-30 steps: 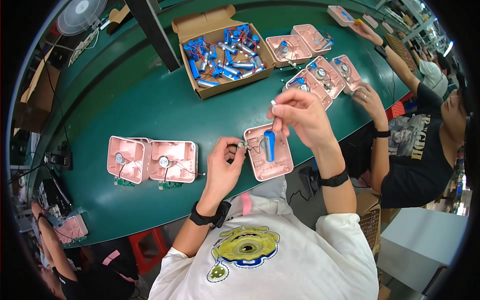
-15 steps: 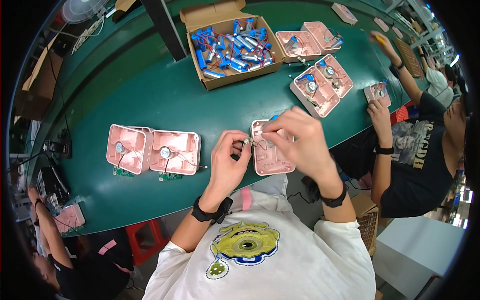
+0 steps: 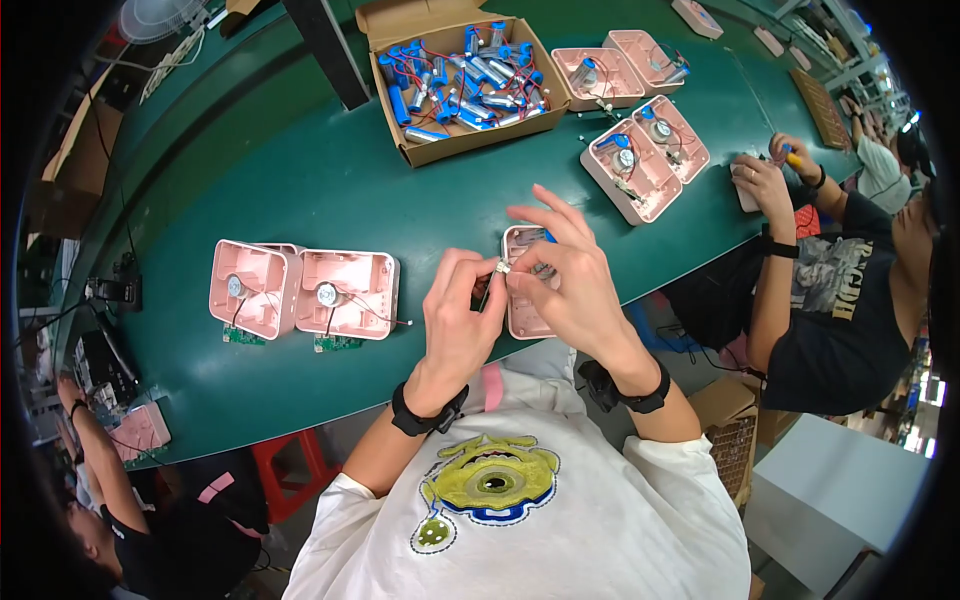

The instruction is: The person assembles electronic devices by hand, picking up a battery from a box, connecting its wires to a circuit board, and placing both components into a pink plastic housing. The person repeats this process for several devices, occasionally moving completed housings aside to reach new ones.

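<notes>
A small white wire connector (image 3: pixel 503 267) is pinched between the fingertips of my left hand (image 3: pixel 462 305). From the right, the thumb and index finger of my right hand (image 3: pixel 575 292) close on the same spot, its other fingers raised and spread. Whether they grip a second plug or the wire there is too small to tell. Beneath my right hand a pink plastic housing (image 3: pixel 518 322) lies open side up on the bench, mostly covered. Part of a blue-wrapped battery (image 3: pixel 549 236) shows at its far end.
A cardboard box (image 3: pixel 480 146) of blue and silver batteries (image 3: pixel 470 90) stands at the back. Open pink housings with speakers (image 3: pixel 346 318) sit to the left, others (image 3: pixel 640 165) back right. Green circuit boards (image 3: pixel 337 343) lie by the left ones. A co-worker (image 3: pixel 830 290) works at the right.
My right hand has come down and left from above the housing to meet my left fingertips at the connector. The co-worker on the right has brought both hands together over a housing.
</notes>
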